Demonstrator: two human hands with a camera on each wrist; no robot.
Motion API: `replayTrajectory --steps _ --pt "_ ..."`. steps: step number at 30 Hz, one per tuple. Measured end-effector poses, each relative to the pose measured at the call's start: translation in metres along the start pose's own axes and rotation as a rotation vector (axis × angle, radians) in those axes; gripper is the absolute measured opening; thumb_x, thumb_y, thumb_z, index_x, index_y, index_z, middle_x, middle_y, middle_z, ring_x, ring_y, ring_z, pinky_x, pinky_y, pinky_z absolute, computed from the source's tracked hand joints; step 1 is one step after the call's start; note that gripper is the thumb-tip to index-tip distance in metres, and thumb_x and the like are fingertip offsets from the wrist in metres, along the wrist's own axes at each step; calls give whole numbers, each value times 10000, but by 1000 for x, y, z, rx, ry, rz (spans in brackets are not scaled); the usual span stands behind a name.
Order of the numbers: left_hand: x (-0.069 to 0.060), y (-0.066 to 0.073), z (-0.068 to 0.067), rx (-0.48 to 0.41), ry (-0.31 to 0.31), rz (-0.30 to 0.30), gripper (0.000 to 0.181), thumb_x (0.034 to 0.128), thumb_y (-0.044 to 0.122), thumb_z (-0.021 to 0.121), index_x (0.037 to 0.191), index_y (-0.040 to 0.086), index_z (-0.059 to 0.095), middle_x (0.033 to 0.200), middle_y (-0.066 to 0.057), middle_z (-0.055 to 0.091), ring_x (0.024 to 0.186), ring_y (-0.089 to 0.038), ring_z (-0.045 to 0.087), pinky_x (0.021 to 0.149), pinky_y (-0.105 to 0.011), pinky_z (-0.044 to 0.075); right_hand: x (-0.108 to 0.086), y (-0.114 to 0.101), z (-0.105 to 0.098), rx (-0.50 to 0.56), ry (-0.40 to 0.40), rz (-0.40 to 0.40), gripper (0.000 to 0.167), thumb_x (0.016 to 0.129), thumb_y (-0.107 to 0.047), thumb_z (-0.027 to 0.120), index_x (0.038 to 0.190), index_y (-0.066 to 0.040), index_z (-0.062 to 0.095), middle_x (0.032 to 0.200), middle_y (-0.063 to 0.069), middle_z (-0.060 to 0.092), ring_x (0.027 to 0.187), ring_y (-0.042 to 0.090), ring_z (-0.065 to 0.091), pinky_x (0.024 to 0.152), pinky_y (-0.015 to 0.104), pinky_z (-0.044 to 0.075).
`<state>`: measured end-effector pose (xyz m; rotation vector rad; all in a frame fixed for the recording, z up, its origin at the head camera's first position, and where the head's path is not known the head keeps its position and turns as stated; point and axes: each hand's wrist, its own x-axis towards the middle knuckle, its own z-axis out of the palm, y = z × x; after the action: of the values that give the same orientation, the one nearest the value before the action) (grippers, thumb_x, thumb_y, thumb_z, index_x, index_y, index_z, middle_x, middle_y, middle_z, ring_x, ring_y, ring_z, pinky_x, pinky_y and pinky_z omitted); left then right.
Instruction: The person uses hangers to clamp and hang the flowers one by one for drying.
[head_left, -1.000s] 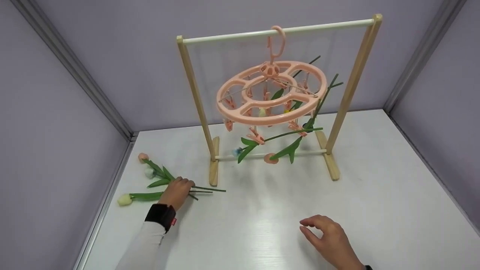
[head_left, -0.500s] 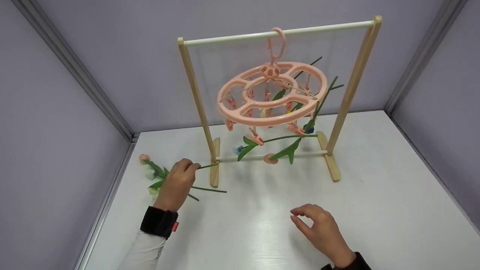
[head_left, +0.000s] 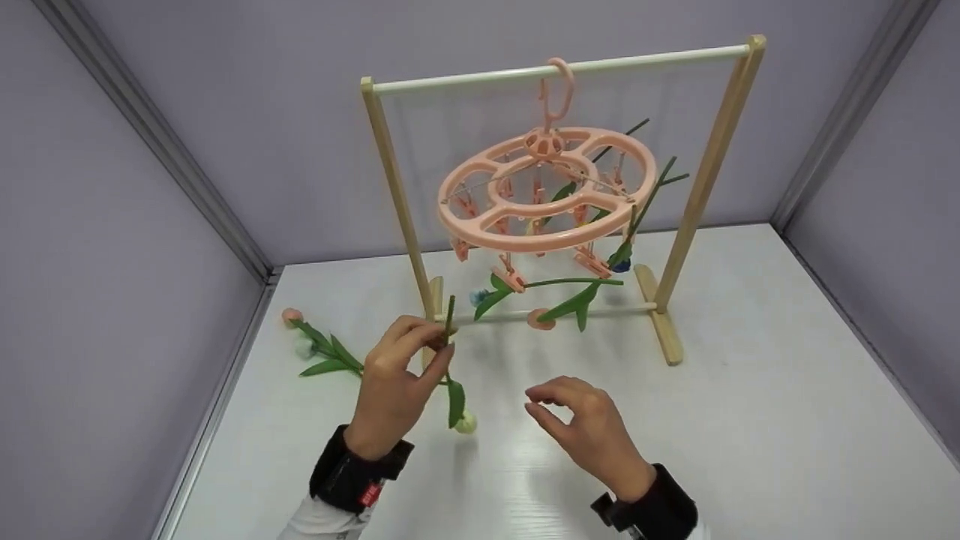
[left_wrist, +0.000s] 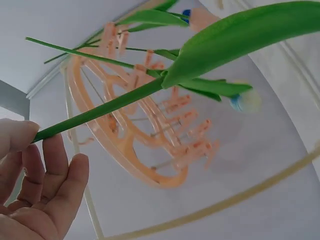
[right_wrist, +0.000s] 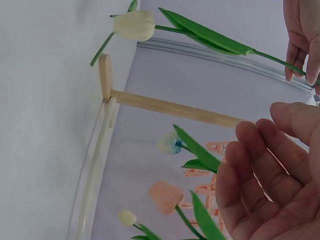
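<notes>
While two loose tulips [head_left: 324, 367], one pink and one whitish, lie on the left of the bench [head_left: 720, 427] with their heads turned outward, we find the left hand [head_left: 391, 379] just to their right, its fingers pinching a pale yellow tulip [head_left: 456, 405] by the stem. The grip sits near the bare end, so the flower hangs head down above the bench, which probably spares leaf and petals any squeeze. Beyond, we see the pink hanger [head_left: 540, 243], hooked over the top bar [head_left: 660, 64] of the wooden rack [head_left: 697, 187] so that its clips [head_left: 510, 280] dangle. Some clips seem to grip stems close to the leaves, which would explain why the clipped tulips [head_left: 576, 304] tip sideways or downward. On the right, the right hand [head_left: 592, 427] hovers apart from the hanger, fingers loosely bent, thumb just short of them, holding nothing.
</notes>
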<state>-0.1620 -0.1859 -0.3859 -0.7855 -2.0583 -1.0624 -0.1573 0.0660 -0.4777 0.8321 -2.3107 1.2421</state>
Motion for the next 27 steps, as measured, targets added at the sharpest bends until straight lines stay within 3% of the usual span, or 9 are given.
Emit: replayTrajectory --steps 5,12,23,27 --pt "0 12 14 -177 -29 -71 268 865 -56 731 1095 81 713 1032 -25 633 847 -168 650 811 -296 560 18 -10 8 56 6 -69 141 889 -193 762 1025 -165 739 945 -70 702 827 141 653 713 292 542" --pt "0 22 27 -308 -27 -116 201 872 9 746 1049 75 676 1005 -44 629 852 -184 633 789 -326 569 28 -19 13 81 -4 -83 156 883 -202 766 1026 -147 737 954 -49 701 853 86 640 700 291 535" --pt "6 21 36 -394 -4 -205 169 875 55 753 985 66 625 935 -45 625 860 -196 659 797 -338 567 28 -13 16 104 36 -65 116 873 -130 780 973 -170 738 908 -102 677 830 70 639 700 296 549" --pt "12 9 35 -428 2 -222 177 891 44 730 1044 14 646 970 -73 645 892 -209 656 809 -322 555 26 -10 14 95 55 -46 108 868 -127 782 968 -150 749 900 -98 683 837 83 654 696 295 549"
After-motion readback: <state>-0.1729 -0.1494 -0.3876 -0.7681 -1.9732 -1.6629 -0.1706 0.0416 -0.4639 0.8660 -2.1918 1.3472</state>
